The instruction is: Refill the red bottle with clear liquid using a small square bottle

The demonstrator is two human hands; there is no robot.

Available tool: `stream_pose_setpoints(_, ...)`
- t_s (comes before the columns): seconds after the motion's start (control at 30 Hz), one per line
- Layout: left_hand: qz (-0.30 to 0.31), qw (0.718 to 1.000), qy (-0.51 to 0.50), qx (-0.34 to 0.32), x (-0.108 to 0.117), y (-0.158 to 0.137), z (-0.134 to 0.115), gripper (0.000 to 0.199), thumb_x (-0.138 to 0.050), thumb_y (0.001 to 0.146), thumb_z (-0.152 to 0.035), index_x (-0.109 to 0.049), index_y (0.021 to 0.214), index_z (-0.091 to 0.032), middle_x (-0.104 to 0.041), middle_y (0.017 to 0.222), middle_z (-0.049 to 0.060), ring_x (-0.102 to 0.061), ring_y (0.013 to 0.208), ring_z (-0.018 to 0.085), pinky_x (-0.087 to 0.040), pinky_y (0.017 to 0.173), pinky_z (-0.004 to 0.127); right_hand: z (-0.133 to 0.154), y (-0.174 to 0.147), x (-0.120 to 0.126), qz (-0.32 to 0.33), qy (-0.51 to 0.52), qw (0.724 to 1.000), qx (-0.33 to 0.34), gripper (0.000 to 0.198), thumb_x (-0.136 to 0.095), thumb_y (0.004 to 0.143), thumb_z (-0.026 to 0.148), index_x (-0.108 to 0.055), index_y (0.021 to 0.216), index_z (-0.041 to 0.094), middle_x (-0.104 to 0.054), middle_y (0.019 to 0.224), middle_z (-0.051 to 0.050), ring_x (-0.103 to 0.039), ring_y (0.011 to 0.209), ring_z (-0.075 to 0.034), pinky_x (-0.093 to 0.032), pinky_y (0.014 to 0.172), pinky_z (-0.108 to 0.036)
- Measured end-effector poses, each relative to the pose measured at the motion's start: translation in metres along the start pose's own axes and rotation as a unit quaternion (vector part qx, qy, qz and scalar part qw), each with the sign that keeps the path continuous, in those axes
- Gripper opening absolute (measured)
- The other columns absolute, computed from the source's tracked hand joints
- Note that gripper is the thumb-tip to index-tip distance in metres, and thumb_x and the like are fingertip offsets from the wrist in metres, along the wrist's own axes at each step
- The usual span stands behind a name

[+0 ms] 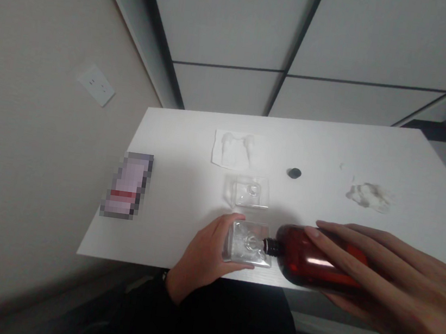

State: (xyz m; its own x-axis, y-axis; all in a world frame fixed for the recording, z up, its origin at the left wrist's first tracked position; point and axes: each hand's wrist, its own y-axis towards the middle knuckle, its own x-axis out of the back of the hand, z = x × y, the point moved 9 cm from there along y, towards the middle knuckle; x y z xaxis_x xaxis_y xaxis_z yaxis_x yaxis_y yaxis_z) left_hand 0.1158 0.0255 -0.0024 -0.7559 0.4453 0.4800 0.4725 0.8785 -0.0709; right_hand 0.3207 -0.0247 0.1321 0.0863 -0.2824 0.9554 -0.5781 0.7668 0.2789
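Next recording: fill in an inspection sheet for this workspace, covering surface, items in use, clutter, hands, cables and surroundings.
Surface: white table; pale greyish patch at right, tissue or spill, cannot tell.
Items in use: reddish-brown bottle, uncapped, lying over with its neck at a clear container; second clear container just beyond.
Clutter: dark round piece, likely a cap; two translucent pieces on a white sheet; pixelated item at left.
Left hand: holds the nearer container.
Right hand: grips the bottle.
Cables: nothing seen.
Surroundings: wall socket at left; white panels behind.
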Motion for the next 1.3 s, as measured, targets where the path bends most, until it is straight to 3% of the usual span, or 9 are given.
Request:
stream_pose_setpoints(1.07,-0.003,1.0,0.0,-0.012,0.0001,0.0003,-0.0012,0.087,-0.1,0.074,-0.032,-0.05,0.145,-0.026,-0.065,0.146,0.012,-0.063,0.137,0.036,-0.05,0.119,0.056,-0.0025,-0.0021,0.002,0.013,0.02,1.0,-0.021,0.07,-0.045,0.109,0.02,-0.024,0.172,0.04,-0.075,0.139,-0.005,-0.076,0.112,-0.035,-0.063,0.082,-0.05)
stream_pose_setpoints(1.3,-0.005,1.0,0.0,-0.012,0.0008,0.0006,-0.0012,0.087,-0.1,0.072,-0.032,-0.052,0.144,-0.025,-0.066,0.146,0.012,-0.064,0.136,0.036,-0.051,0.119,0.056,0.0006,0.0009,0.0055,-0.017,0.003,1.0,0.021,0.059,-0.035,0.113,0.034,-0.026,0.172,0.033,-0.078,0.132,-0.008,-0.077,0.104,-0.036,-0.061,0.074,-0.048)
